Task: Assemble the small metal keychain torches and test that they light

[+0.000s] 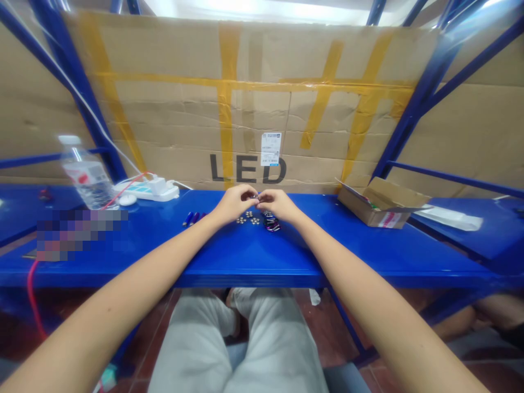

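Blue metal surface (245,262) with taped-up cardboard (172,125) behind it. Left hand (233,204) and right hand (280,206) meet in the middle, fingers of both pinched closed on a tiny part (256,195) just above the surface, too small to make out. Little metal rings (248,219) lie right under them. Water bottle (88,177) sits off left, open box (379,207) off right.

Tiny pinched part (257,196), too small

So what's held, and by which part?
A tiny piece, pinched between fingers of left hand and right hand; too small to identify or tell which part.
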`<state>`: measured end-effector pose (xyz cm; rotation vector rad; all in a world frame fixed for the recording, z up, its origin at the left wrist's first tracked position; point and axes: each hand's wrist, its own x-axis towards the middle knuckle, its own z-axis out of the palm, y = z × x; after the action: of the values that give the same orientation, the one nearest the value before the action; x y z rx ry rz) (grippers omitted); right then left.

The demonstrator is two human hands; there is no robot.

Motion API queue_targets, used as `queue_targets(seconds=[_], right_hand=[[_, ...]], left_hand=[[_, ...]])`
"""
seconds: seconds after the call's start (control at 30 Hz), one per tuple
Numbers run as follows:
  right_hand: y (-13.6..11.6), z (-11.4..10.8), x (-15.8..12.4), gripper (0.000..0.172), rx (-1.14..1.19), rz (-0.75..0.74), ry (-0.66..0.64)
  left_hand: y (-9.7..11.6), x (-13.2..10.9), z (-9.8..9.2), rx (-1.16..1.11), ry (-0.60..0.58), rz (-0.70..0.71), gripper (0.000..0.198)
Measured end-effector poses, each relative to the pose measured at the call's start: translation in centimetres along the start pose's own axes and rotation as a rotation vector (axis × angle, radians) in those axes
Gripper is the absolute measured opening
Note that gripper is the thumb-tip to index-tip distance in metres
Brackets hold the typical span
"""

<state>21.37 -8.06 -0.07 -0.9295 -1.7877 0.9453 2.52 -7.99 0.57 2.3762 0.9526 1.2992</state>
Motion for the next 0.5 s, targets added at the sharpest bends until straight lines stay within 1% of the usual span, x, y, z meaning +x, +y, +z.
queue_targets(seconds=[0.07,0.13,0.2,0.23,0.3,0.33,0.37,0.43,0.5], right_hand=[[-0.1,0.1,0.0,0.024,0.067,0.025,-0.003],[-0.1,0.0,0.1,0.029,0.119,0.031,-0.01],[-0.1,-0.3,0.2,0.028,0.113,0.014,0.017],[0.0,-0.5,0.3,0.024,0.07,0.003,0.055],[0.3,-1.3,0.5,0.016,-0.103,-0.011,0.16],[0.5,-1.8,0.5,0.013,-0.24,-0.021,0.22],[0.6,-2.3,0.5,0.013,-0.373,-0.032,0.24],[1.1,-3.2,0.4,0.018,-0.554,-0.004,0.198],[1.5,-3.7,0.3,0.021,-0.659,0.042,0.133]], left_hand=[[0.0,0.0,0.1,-0.114,-0.004,-0.075,0.016],[0.1,0.2,0.1,-0.21,0.002,-0.112,0.018],[0.2,0.4,0.0,-0.317,0.064,-0.155,0.016],[0.3,0.5,-0.1,-0.391,0.112,-0.191,0.014],[0.5,0.8,-0.3,-0.571,0.2,-0.284,0.009],[0.6,0.9,-0.4,-0.66,0.223,-0.336,0.007],[0.6,0.9,-0.5,-0.735,0.233,-0.387,0.007],[0.7,0.9,-0.8,-0.831,0.233,-0.473,0.011],[0.7,0.8,-0.9,-0.87,0.222,-0.524,0.016]])
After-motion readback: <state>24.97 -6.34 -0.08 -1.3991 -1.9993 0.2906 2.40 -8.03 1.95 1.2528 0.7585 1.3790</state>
